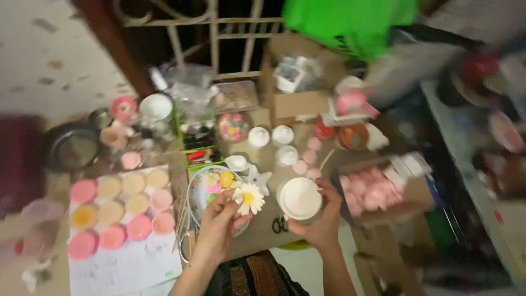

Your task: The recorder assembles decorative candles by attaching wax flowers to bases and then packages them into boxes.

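daisy flower (249,198): white petals, yellow centre, small, flat-faced; lower centre of frame, pinched in fingertips over edge of bowl.
left hand (220,222): fingers clamped on daisy flower.
right hand (320,219): gripping white round mould (299,198), ridged rim, just right of the daisy.
bowl (198,193): pale, holds yellow and pink flowers, just left of the daisy.
paper sheet (126,266): lower left, rows of pink and cream discs (123,211).
box (378,192): right of centre, pink pieces inside.
focus: blurry, fine detail unclear.

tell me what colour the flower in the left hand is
White petals around a yellow centre, on the flower held in the left hand; head view.
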